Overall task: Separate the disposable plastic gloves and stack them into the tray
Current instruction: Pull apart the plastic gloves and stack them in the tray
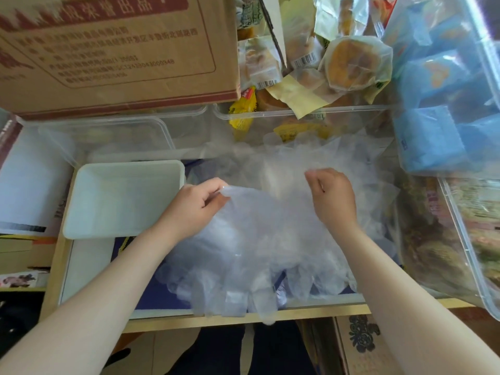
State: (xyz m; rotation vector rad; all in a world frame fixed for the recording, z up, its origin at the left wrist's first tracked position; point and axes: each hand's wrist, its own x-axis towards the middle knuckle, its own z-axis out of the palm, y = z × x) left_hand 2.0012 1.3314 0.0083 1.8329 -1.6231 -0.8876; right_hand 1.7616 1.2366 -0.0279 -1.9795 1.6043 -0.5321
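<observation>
Two hands work one clingy heap of clear plastic gloves point(243, 255).
Left hand point(194, 207) and right hand point(334, 198) each pinch film; stuck layers may reach the white rectangular tray point(81, 201) together.

Clear gloves point(251, 255) heaped (fingers toward viewer) beside white tray point(123, 198)
</observation>
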